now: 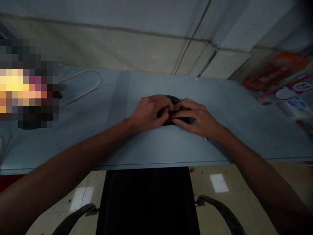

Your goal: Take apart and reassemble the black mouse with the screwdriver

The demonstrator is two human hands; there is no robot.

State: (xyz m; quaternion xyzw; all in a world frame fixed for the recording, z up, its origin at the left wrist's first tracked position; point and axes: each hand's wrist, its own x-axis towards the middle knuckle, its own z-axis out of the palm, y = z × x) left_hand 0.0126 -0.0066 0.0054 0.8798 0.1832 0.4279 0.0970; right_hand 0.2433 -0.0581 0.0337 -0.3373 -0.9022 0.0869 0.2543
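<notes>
A dark, rounded object lies on the grey table, mostly covered by my two hands. My left hand is closed, with curled fingers and thumb gripping its left part. From the other side my right hand holds it, the fingertips pressed in at its middle and touching or almost touching those of my left. What the fingertips pinch between them is too dark to make out. Below my right palm the end of a thin, pale rod sticks out; the rest of it is hidden.
The grey table runs along a tiled wall. A white cable loops at the left, beside a blurred-out patch. Orange packaging and other colourful packs stand at the right. A black chair with armrests is below the front edge.
</notes>
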